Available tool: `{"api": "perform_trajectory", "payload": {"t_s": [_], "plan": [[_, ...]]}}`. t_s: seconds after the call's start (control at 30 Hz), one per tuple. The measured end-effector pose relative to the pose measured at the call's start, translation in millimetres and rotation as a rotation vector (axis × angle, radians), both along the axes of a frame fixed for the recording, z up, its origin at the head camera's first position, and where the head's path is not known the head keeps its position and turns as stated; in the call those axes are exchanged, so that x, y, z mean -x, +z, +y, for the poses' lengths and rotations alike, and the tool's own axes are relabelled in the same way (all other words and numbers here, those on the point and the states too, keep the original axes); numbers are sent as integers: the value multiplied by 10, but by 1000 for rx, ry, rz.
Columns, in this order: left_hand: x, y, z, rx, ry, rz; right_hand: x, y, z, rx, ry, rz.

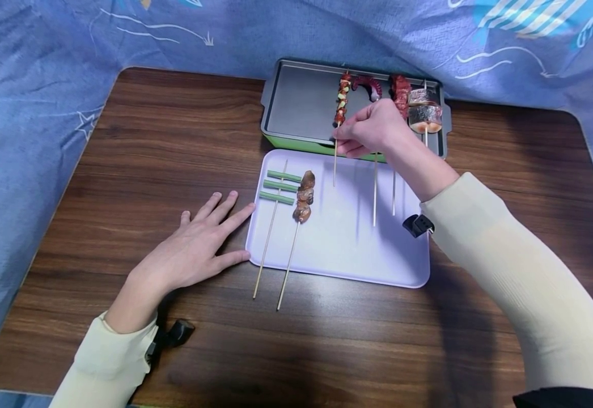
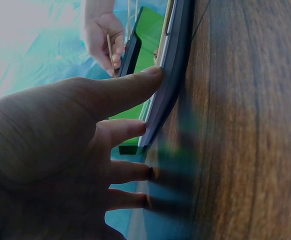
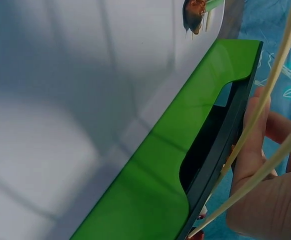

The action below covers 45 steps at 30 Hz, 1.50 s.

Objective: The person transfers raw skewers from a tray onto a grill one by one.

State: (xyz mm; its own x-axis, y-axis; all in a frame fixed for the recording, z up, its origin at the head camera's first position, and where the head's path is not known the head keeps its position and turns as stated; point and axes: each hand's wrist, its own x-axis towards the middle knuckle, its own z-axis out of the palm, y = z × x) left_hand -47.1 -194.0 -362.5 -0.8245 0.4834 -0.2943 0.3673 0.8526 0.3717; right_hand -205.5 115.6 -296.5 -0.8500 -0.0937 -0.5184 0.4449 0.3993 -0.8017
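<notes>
My right hand (image 1: 380,124) pinches the bare stick of a skewer of red meat and pale green pieces (image 1: 342,102), just below the food. The food end lies on the dark grill plate (image 1: 301,96), and the stick sticks out over the front edge. To its right on the plate are a purple tentacle skewer (image 1: 373,88), a red meat skewer (image 1: 401,93) and a fish-chunk skewer (image 1: 426,116). My left hand (image 1: 191,249) rests with fingers spread on the table, thumb and index fingertip at the left edge of the pale purple tray (image 1: 358,249).
On the tray's left side lie a green vegetable skewer (image 1: 279,186) and a brown meat skewer (image 1: 304,198), their sticks passing over the front rim. The grill's green side (image 3: 145,185) stands right behind the tray. Blue patterned cloth (image 1: 215,45) hangs behind the wooden table (image 1: 174,130).
</notes>
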Motion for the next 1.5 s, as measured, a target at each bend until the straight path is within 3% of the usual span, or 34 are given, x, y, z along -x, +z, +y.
{"api": "perform_trajectory", "payload": {"t_s": [0.9, 1.5], "plan": [[-22, -25, 5, -14, 0, -1, 14, -10, -22, -172, 97, 41], [-15, -17, -5, -7, 7, 11, -75, 36, 5, -178, 124, 90]]}}
